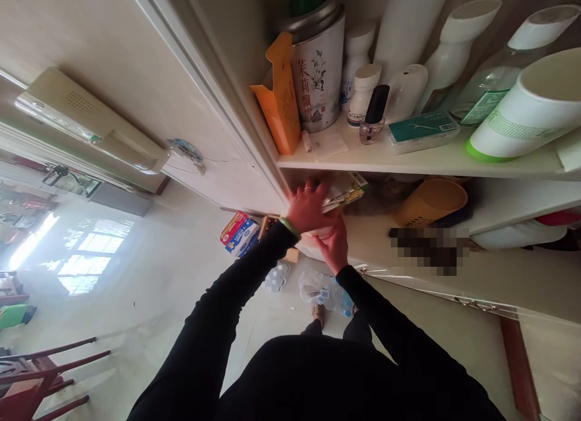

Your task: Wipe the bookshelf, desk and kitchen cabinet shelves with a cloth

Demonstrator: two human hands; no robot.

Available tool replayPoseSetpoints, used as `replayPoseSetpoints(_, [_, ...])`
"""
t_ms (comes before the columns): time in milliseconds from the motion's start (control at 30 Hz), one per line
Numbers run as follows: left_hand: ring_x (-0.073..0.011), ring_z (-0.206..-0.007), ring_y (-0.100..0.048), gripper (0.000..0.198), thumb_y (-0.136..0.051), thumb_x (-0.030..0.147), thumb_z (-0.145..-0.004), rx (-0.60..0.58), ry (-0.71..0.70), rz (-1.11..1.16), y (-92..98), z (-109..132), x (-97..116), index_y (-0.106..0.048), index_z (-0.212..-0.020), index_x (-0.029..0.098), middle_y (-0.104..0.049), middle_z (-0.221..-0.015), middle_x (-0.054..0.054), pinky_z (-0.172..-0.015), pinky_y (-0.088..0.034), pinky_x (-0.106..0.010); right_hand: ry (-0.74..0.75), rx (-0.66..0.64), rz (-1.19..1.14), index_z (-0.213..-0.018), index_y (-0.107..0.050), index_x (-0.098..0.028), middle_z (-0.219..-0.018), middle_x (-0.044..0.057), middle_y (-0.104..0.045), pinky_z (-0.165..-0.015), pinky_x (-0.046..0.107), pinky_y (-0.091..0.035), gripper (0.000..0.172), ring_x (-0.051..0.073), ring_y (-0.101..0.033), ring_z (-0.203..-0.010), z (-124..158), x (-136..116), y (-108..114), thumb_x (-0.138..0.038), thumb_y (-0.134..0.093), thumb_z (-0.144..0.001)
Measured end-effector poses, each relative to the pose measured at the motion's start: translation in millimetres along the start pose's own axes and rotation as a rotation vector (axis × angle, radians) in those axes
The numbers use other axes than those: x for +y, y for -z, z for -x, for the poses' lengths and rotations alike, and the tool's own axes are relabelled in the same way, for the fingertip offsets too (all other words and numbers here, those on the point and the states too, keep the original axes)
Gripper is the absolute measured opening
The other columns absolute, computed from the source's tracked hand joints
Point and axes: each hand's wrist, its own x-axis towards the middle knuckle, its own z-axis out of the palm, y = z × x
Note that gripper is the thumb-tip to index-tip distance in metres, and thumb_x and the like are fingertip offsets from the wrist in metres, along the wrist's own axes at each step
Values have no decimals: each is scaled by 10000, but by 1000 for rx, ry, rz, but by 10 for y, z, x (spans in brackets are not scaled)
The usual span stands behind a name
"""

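Both my hands reach into the lower shelf of an open white cabinet. My left hand (307, 207), a green band at its wrist, lies with fingers spread on top of a pale stack of packets (341, 194). My right hand (333, 244) is underneath, its palm up against the bottom of the same stack. The stack's yellow and white edges stick out to the right of my fingers. Black sleeves cover both arms.
The upper shelf (408, 161) carries an orange box (280, 94), a tea tin (316, 70), small bottles, a teal box (422, 130) and white containers. A yellow cup (429, 202) lies on the lower shelf. Boxes (238, 232) and a plastic bag (324, 291) lie on the floor below.
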Motion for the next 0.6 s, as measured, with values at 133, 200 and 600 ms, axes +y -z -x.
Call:
replayPoseSetpoints(133, [-475, -1320, -632, 932, -879, 530, -808, -4, 91, -16, -18, -303, 91, -516, -1605, 213, -577, -1543, -229, -1076, -531, -612, -3, 5, 62, -1712, -279, -123, -1675, 282, -456, -1261, 639, -454, 930, 416, -470, -1557, -298, 165, 73, -479, -703, -964])
replayPoseSetpoints(200, [-449, -1295, -653, 756, -840, 524, -860, 3, 100, -21, -27, -441, 83, -614, -1494, 180, -666, -1422, -205, -1066, -547, -576, -10, -2, 71, -1697, -308, -86, -1666, 304, -467, -1257, 643, -457, 931, 429, -471, -1550, -471, 199, 54, -480, -718, -959])
replayPoseSetpoints(600, [-379, -1259, -653, 382, -726, 566, -1008, 35, 78, 87, -161, -858, -24, -758, -1232, 258, -793, -1131, -96, -1111, -539, -590, 2, -77, 149, -1610, -450, 6, -1526, 331, -585, -1205, 588, -483, 815, 433, -550, -1409, -1181, 244, 71, -517, -658, -1020])
